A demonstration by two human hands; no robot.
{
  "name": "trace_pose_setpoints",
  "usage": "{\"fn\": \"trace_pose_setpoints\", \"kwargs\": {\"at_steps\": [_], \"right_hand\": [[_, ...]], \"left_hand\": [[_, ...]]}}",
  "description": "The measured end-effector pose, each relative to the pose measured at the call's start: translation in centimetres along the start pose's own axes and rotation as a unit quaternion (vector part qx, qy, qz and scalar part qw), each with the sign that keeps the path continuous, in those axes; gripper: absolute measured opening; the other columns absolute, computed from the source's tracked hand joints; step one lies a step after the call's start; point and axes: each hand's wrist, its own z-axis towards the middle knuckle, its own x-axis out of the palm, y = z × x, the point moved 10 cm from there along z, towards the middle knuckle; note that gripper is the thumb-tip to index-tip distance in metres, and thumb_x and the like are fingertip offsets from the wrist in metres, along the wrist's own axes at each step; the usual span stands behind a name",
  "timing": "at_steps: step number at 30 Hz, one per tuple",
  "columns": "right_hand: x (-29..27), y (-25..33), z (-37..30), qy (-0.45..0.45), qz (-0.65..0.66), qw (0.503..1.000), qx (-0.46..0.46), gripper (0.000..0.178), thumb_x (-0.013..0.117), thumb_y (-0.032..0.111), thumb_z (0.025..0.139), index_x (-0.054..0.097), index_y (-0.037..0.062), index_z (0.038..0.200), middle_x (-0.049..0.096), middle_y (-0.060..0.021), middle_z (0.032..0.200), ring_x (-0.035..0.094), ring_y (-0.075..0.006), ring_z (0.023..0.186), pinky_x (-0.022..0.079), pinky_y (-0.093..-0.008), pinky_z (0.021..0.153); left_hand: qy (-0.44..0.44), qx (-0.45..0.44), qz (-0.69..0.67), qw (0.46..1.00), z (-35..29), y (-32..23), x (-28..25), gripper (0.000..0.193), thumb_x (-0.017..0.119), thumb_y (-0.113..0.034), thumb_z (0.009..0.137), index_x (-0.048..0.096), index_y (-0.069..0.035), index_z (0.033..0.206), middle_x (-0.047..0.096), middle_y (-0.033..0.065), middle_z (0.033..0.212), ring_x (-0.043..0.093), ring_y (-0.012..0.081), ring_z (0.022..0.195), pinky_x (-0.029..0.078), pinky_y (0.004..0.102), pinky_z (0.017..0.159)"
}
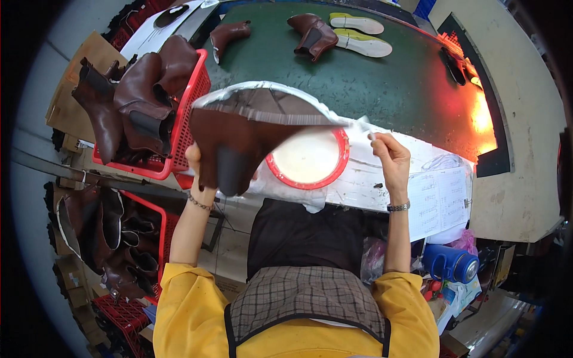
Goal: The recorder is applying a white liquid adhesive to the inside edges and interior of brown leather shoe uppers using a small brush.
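Hands: left (pixel 195 160) gripping brown boot (pixel 239 140), right (pixel 391 154) pinching brush (pixel 363 126)

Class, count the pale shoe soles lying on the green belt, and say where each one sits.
2. One pale sole lies at the belt's far edge; the other pale sole lies just nearer, both right of a brown boot. None seems hidden.

brown boot upper (pixel 239 143) held sole-side up
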Motion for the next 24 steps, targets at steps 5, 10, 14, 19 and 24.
{"fn": "trace_pose_setpoints", "kwargs": {"at_steps": [5,10,14,19,24], "right_hand": [[-3.3,-12.3,-4.8,-0.217,0.163,0.94,0.206,0.023,0.055,0.02,0.107,0.056,-0.0009,0.117,0.06,-0.0029,0.082,0.045,-0.0044,0.051,0.034,-0.0215,0.041],[-3.9,-13.3,-6.6,-0.252,0.118,0.941,0.19,0.022,0.055,0.02,0.107,0.053,0.0018,0.119,0.056,-0.0009,0.075,0.042,-0.0035,0.05,0.032,-0.0201,0.041],[0.6,-13.5,-5.1,-0.225,0.148,0.946,0.18,0.018,0.056,0.018,0.107,0.054,0.0033,0.117,0.055,0.0001,0.072,0.041,-0.0029,0.05,0.031,-0.0194,0.042],[-3.1,-13.3,-5.9,-0.255,0.085,0.949,0.162,0.017,0.054,0.02,0.108,0.054,0.0043,0.114,0.053,0.0016,0.069,0.037,-0.0016,0.046,0.027,-0.0198,0.038],[-3.2,-12.5,-5.6,-0.244,0.078,0.952,0.167,0.015,0.054,0.017,0.108,0.054,0.0037,0.114,0.054,0.0018,0.071,0.04,-0.0013,0.05,0.03,-0.0186,0.041]], "left_hand": [[-0.195,0.022,0.048,0.979,12.7,-1.6,-2.1,0.06,0.063,-0.044,0.094,0.054,-0.003,0.137,0.067,0.017,0.127,0.067,0.0293,0.114,0.057,0.0464,0.098],[-0.224,-0.101,0.189,0.951,23.8,4.0,-7.5,0.038,0.06,-0.042,0.098,0.065,-0.011,0.119,0.073,0.0034,0.11,0.07,0.016,0.1,0.058,0.0372,0.09],[-0.211,-0.067,0.313,0.923,24.3,2.3,-15.8,0.032,0.062,-0.022,0.099,0.062,-0.005,0.127,0.071,0.0027,0.107,0.067,0.0131,0.09,0.055,0.0283,0.082],[-0.267,-0.105,0.536,0.794,24.5,5.1,-15.1,0.047,0.065,-0.009,0.094,0.056,0.003,0.139,0.072,0.0082,0.104,0.067,0.0125,0.093,0.056,0.0268,0.079],[-0.314,-0.036,0.54,0.78,21.6,0.8,-13.2,0.054,0.067,-0.012,0.093,0.054,0.004,0.143,0.073,0.0115,0.107,0.07,0.016,0.088,0.06,0.0289,0.075]]}}
